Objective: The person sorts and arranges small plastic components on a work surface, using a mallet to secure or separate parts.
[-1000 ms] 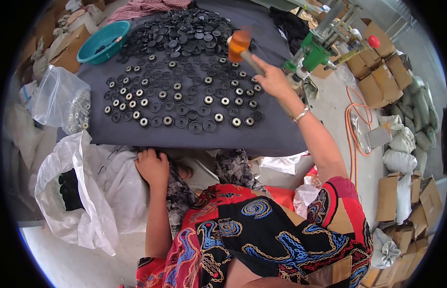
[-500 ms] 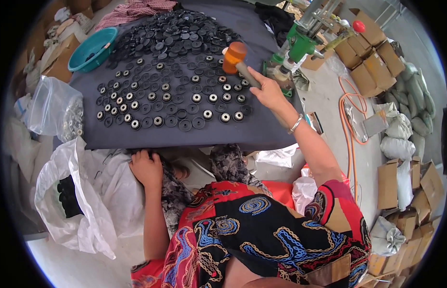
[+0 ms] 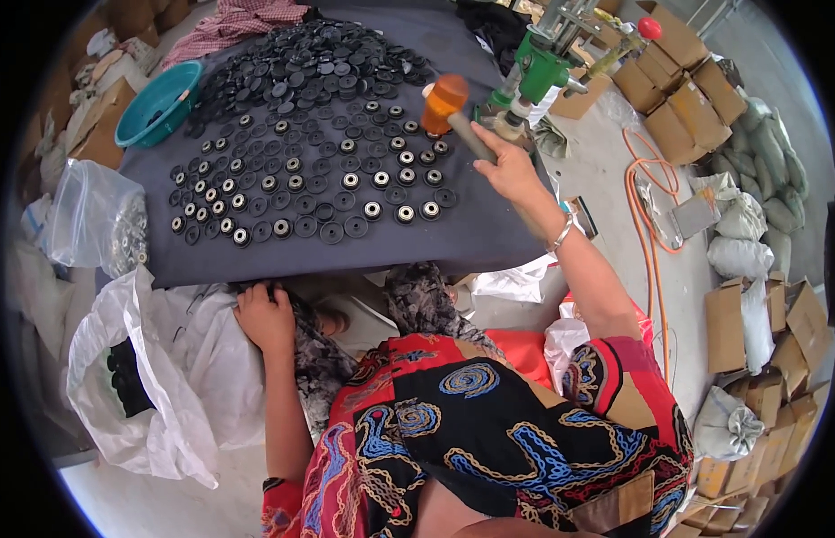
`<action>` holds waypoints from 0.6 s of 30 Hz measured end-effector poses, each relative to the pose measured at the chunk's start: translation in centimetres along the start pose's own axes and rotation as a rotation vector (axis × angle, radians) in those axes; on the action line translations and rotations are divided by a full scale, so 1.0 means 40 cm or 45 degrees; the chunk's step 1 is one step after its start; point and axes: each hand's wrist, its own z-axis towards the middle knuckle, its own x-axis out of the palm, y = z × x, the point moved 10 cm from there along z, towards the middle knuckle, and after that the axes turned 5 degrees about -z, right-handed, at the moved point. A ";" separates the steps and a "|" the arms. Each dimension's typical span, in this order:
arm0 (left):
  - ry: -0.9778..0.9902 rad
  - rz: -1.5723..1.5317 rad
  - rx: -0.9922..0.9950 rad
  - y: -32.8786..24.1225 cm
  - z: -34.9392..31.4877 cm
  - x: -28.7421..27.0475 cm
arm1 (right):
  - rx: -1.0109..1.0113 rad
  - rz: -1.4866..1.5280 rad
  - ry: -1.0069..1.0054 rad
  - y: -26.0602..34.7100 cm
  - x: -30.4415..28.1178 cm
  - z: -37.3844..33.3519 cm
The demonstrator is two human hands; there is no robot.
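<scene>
My right hand (image 3: 514, 170) is closed around the handle of a mallet (image 3: 445, 103) with an orange head. The head is at the far right end of the rows of round black plastic wheels (image 3: 330, 230) on the dark cloth-covered table (image 3: 391, 247). Several of these wheels carry a shiny metal bearing (image 3: 373, 211) in the centre; others show only a bare black middle. Whether the mallet touches a wheel, I cannot tell. Below the table's near edge, my left hand (image 3: 265, 316) lies over my knee beside a white sack, fingers extended and holding nothing.
A heap of black discs (image 3: 319, 63) covers the table's far part, with a teal basin (image 3: 157, 108) to its left. A green press (image 3: 539, 67) stands at the right. Left are a clear bag of bearings (image 3: 126, 233) and a white sack (image 3: 180, 421). An orange hose (image 3: 649, 242) crosses the floor.
The mallet has shifted a little to the right over the wheels, still in my right hand. The whole view has turned slightly. My left hand stays at my knee.
</scene>
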 end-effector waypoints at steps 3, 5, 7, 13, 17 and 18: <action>-0.004 -0.011 -0.002 -0.007 0.003 -0.007 | -0.008 0.069 -0.175 -0.006 -0.070 -0.008; 0.000 -0.003 0.010 -0.014 -0.002 -0.006 | 0.038 -0.058 -0.106 -0.023 -0.049 -0.008; -0.024 0.019 0.007 -0.008 0.000 -0.007 | 0.066 -0.175 -0.083 -0.033 -0.022 -0.002; -0.034 -0.030 0.044 -0.004 -0.006 -0.004 | 0.081 0.045 -0.072 -0.042 -0.053 -0.058; 0.019 0.046 0.026 -0.010 -0.005 0.001 | -0.159 0.009 -0.123 0.029 -0.049 -0.105; -0.011 0.034 0.030 -0.007 -0.004 -0.001 | -0.038 -0.029 -0.014 0.022 -0.022 -0.102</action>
